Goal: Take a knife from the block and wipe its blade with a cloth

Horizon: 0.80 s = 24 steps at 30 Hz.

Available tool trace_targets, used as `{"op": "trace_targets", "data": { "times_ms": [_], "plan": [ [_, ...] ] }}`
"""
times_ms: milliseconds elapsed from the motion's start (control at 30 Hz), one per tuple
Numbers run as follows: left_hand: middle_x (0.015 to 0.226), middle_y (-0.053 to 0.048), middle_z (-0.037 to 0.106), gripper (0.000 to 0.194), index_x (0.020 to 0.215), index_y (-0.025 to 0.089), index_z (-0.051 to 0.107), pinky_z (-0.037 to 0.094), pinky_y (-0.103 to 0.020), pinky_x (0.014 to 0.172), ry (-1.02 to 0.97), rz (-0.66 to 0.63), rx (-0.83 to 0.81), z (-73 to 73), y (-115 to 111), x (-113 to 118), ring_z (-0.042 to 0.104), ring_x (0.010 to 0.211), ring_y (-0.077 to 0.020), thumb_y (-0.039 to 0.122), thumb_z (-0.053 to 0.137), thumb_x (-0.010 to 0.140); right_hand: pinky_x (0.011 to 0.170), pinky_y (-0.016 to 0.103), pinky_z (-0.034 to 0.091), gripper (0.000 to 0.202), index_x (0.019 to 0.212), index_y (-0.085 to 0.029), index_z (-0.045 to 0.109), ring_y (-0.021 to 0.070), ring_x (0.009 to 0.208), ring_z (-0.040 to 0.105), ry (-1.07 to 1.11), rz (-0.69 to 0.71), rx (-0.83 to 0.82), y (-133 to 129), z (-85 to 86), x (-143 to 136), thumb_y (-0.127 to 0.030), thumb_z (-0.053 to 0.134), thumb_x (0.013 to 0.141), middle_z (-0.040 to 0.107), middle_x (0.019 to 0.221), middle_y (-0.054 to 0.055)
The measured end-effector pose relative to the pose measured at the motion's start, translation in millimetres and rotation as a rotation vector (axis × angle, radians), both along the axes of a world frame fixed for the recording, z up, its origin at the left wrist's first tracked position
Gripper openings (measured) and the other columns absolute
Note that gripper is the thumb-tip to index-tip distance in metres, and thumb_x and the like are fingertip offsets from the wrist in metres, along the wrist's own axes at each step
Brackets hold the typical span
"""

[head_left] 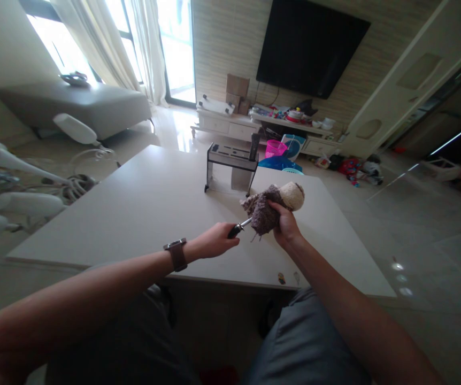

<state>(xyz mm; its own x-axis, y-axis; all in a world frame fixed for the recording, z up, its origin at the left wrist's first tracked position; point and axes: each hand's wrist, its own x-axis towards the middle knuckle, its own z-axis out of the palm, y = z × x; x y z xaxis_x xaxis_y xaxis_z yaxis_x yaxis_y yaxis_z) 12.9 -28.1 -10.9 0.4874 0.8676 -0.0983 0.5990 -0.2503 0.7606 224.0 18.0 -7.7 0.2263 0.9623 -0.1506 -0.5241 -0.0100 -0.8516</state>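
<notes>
Over the table, my left hand (218, 240) is closed around the black handle of a utensil (235, 231). Its slim metal neck runs into a brown fuzzy cloth (266, 211), which hides the far end, so its exact kind does not show. My right hand (286, 223) grips this cloth from the right, with the thumb on top. A cream fuzzy part (292, 196) sticks out beyond the fingers; whether it belongs to the same cloth I cannot tell. Just behind stands a knife rack (230, 155) with clear sides, holding a black-handled piece (254, 145) upright at its right end.
Both hands work above a white table (150, 198). Two small items, one of them a colourful piece (281, 278), lie near its front edge. Beyond the table are a pink basket (275, 148) and a cluttered TV cabinet (230, 127). A lamp-like white fixture (30, 203) stands at left.
</notes>
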Motion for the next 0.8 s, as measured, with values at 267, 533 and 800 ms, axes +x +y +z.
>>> {"op": "trace_targets", "data": {
  "times_ms": [267, 533, 800],
  "plan": [
    [0.068, 0.003, 0.053, 0.023, 0.073, 0.021, 0.048, 0.028, -0.031, 0.059, -0.018, -0.007, 0.0, -3.1, 1.4, -0.4, 0.04, 0.062, -0.0141, 0.038, 0.058, 0.086, 0.085, 0.031, 0.067, 0.031, 0.098, -0.017, 0.075, 0.0194, 0.088, 0.08, -0.013, 0.011, 0.012, 0.6, -1.0, 1.0, -0.016, 0.083, 0.068, 0.083, 0.095, 0.003],
    [0.068, 0.003, 0.053, 0.024, 0.072, 0.022, 0.047, 0.028, -0.031, 0.058, -0.015, -0.009, 0.002, -2.9, 0.9, -0.7, 0.04, 0.061, -0.014, 0.038, 0.057, 0.086, 0.081, 0.03, 0.068, 0.031, 0.101, -0.016, 0.077, 0.0195, 0.085, 0.08, -0.007, 0.01, -0.026, -1.2, 0.1, 0.0, -0.014, 0.081, 0.07, 0.083, 0.093, 0.003],
    [0.069, 0.002, 0.053, 0.024, 0.073, 0.022, 0.047, 0.028, -0.031, 0.059, -0.005, -0.008, 0.002, -3.1, 1.1, -1.0, 0.041, 0.062, -0.0143, 0.038, 0.058, 0.086, 0.082, 0.03, 0.068, 0.029, 0.102, -0.015, 0.076, 0.0192, 0.085, 0.08, -0.018, 0.029, -0.03, 0.0, -2.3, -0.5, -0.014, 0.08, 0.073, 0.083, 0.093, 0.004]
  ]
}}
